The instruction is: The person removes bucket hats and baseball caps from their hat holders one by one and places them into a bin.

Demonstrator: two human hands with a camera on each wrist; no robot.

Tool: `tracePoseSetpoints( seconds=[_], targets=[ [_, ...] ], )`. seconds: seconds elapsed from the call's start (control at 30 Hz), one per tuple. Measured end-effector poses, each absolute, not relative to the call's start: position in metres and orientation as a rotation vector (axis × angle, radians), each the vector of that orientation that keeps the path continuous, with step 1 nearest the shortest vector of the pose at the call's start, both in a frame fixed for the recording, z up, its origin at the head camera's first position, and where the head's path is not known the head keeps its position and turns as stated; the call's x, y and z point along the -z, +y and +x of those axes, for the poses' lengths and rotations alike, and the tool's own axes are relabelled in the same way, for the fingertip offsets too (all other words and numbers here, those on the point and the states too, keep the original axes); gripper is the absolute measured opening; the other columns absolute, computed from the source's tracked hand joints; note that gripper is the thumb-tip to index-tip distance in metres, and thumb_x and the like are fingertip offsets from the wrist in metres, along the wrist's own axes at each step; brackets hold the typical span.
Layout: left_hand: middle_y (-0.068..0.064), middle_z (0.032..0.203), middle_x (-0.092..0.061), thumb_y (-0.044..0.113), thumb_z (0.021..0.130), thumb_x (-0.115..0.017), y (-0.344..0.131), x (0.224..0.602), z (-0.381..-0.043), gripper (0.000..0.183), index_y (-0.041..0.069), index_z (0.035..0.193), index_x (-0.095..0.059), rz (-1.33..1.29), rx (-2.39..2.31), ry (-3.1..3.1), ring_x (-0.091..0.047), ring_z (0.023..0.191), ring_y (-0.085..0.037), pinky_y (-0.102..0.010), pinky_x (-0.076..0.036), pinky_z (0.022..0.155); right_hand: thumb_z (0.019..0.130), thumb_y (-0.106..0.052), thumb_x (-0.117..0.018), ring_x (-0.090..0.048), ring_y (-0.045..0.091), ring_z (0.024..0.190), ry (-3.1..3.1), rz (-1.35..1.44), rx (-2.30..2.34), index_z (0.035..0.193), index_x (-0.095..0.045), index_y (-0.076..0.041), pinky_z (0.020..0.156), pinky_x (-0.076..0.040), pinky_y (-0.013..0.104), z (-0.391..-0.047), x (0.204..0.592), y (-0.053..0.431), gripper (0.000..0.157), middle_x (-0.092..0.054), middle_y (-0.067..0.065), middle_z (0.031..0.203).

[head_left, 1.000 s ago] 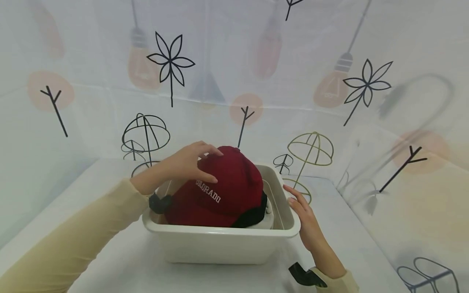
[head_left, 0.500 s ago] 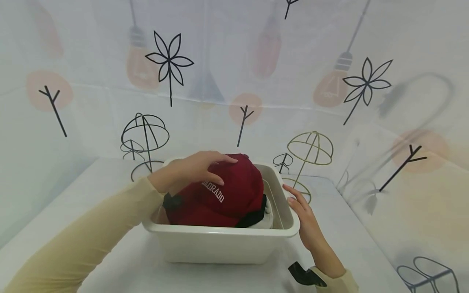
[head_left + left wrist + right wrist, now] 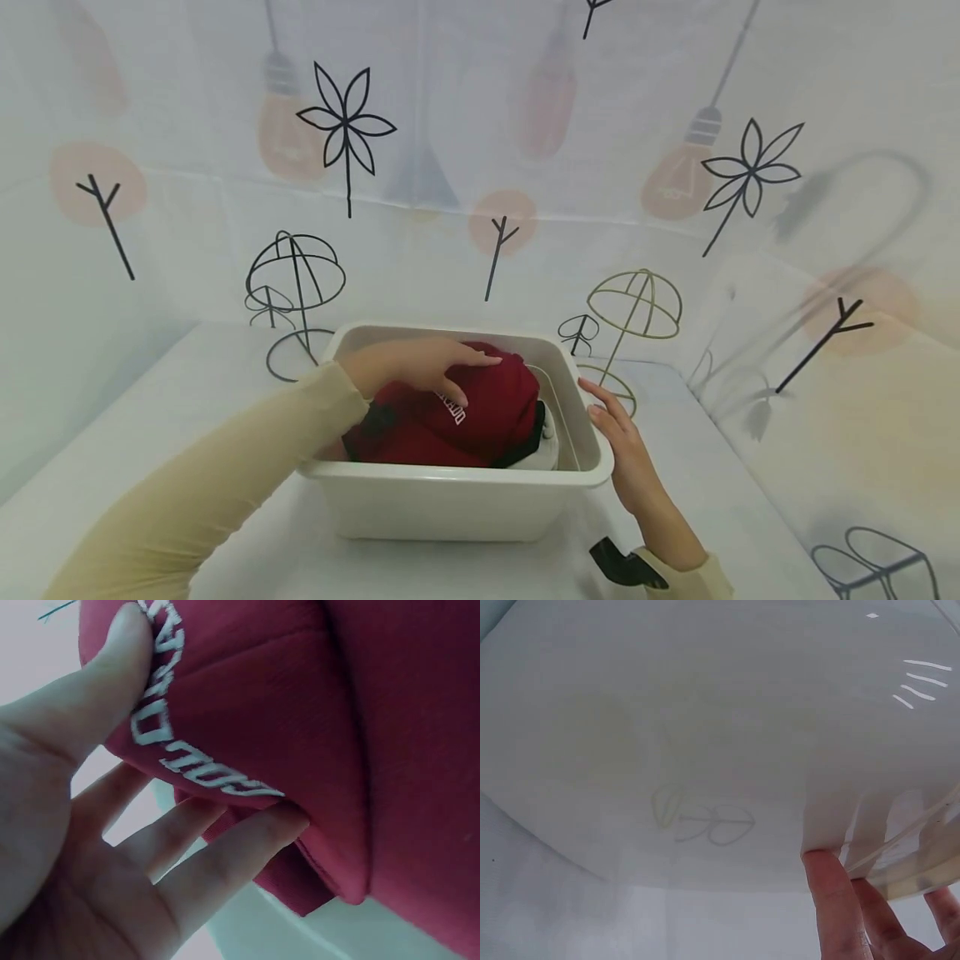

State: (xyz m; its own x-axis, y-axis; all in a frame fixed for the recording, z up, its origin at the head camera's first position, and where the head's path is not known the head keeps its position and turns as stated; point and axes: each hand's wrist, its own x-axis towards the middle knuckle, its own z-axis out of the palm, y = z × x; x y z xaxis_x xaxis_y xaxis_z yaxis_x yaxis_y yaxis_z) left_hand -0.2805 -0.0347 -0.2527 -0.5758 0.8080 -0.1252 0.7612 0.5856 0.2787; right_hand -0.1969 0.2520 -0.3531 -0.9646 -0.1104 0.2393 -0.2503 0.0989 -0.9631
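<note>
A red cap [image 3: 491, 398] with white lettering sits in a cream plastic basin [image 3: 450, 475], its crown sunk below the far rim. My left hand [image 3: 420, 365] reaches over the basin's left side and presses on the cap, thumb and fingers spread. In the left wrist view, the thumb [image 3: 120, 664] lies on the lettering and the fingertips touch the folded cloth of the cap [image 3: 262, 712]. My right hand [image 3: 626, 454] rests against the basin's right rim. The right wrist view shows its fairly straight fingers [image 3: 832, 900] touching the outer wall of the basin [image 3: 727, 735].
A whitish thing [image 3: 546, 446] with a dark edge shows under the cap at the basin's right. The basin stands on a white-covered table [image 3: 247, 533]. Behind hangs a pale cloth [image 3: 450, 108] printed with bulbs, flowers and umbrellas.
My left hand has moved down and to the right. The crown of the cap has gone down and flattened beneath it. My right hand and the basin have stayed in place.
</note>
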Motion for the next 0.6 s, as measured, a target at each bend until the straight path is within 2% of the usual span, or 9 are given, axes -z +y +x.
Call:
tracePoseSetpoints(
  seconds=[0.33,0.6],
  targets=[
    [-0.002,0.146,-0.036,0.026,0.085,-0.068,-0.014,0.269,-0.281,0.069,0.027,0.145,-0.033,1.173,0.059,2.568,-0.026,0.136,-0.019,-0.036,-0.024,0.108,0.101,-0.025,-0.038,-0.054,0.017,0.1,-2.236,0.424,-2.012,0.142,-0.034,-0.01,0.076,-0.05,0.032,-0.197,0.353,0.252,0.043,-0.048,0.01,0.12],
    [0.004,0.14,-0.044,0.031,0.083,-0.07,0.007,0.282,-0.278,0.067,0.031,0.143,-0.038,1.085,0.356,2.558,-0.037,0.13,-0.014,-0.032,-0.029,0.106,0.101,-0.026,-0.038,-0.055,0.018,0.099,-2.24,0.384,-2.009,0.141,-0.034,-0.011,0.076,-0.05,0.033,-0.195,0.351,0.25,0.043,-0.048,0.011,0.12]
  ],
)
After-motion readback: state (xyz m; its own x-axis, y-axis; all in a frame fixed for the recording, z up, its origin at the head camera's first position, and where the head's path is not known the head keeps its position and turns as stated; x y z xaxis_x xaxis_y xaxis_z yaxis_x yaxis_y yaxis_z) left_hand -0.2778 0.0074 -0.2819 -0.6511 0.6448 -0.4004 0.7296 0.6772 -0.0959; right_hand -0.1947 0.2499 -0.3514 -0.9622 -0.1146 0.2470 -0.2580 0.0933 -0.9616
